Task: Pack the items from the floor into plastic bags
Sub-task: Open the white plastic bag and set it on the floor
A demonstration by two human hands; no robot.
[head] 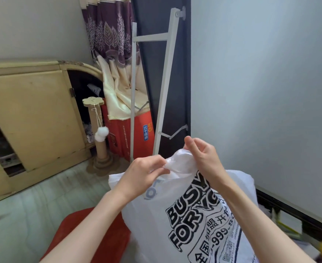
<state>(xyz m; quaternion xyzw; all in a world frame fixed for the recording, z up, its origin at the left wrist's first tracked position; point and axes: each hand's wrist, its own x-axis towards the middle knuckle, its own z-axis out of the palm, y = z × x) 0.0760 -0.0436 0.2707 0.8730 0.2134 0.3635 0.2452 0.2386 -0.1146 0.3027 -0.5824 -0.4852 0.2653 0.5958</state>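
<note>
Red item (92, 236): lies on the floor (23, 215) at lower left, just beside the bag; what it is cannot be told, and it looks not yet packed.
Left hand (145, 175): its grip pinches the gathered bag top from the left.
Bag top (181, 162): bunched thin film between both hands; pulled hard, it may tear or slip free.
Right hand (202, 156): its grip curls round the same bunch from the right.
Plastic bag (194, 221): full, standing on the floor under the hands; a loose closure could let it sag and spill.
</note>
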